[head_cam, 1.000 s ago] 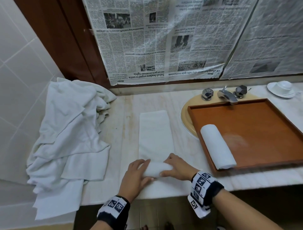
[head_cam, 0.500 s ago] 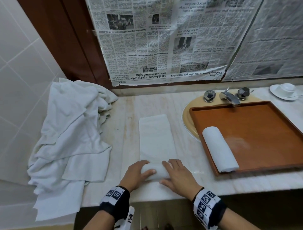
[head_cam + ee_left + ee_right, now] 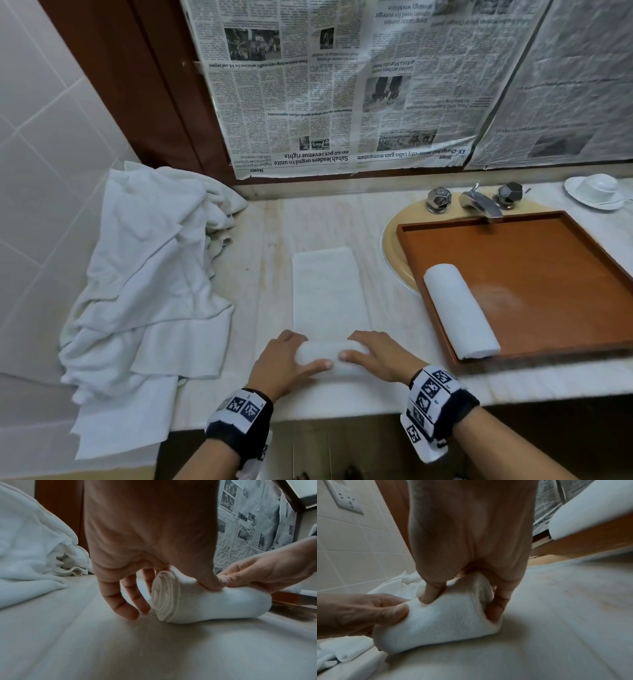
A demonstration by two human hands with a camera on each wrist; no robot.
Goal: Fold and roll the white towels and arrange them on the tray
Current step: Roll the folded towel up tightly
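A folded white towel (image 3: 325,291) lies as a long strip on the marble counter, its near end wound into a roll (image 3: 330,356). My left hand (image 3: 287,359) grips the roll's left end (image 3: 169,597), thumb on the near side and fingers curled over the far side. My right hand (image 3: 373,354) grips the right end (image 3: 453,615) the same way. A finished towel roll (image 3: 459,308) lies along the left side of the brown wooden tray (image 3: 548,253).
A heap of loose white towels (image 3: 147,274) covers the counter's left end and hangs over the front edge. The tray sits over the sink by the tap (image 3: 479,202). A white cup and saucer (image 3: 597,188) stands at the far right. Newspaper covers the wall behind.
The roll has grown thicker and moved away from me along the strip. Both hands shifted their hold on it and moved forward with it.
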